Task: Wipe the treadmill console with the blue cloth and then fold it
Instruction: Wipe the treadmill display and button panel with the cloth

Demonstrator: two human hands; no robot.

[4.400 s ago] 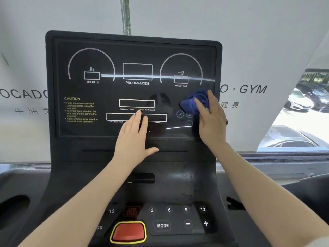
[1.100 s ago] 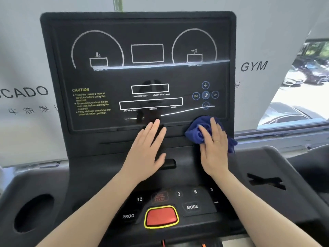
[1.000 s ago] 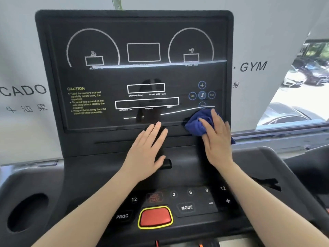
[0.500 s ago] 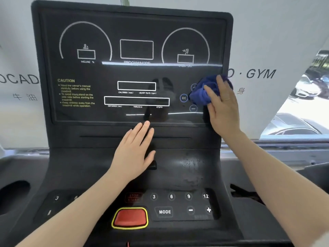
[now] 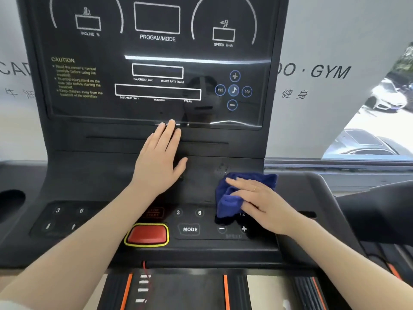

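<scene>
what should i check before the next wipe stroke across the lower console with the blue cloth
1. Cloth under the wiping hand: ok. The right hand presses the blue cloth with fairly straight fingers.
2. Cloth lying flat: not ok. It is bunched under the fingers.
3. Bracing hand: ok. The left hand rests flat on the treadmill console, below the display panel.
4. Clear of the buttons: not ok. The cloth partly covers the number buttons right of the 6 button.
5. Red stop button untouched: ok, neither hand is on it.
6. Smudge above the cloth gone: not ok, marks still show.
</scene>
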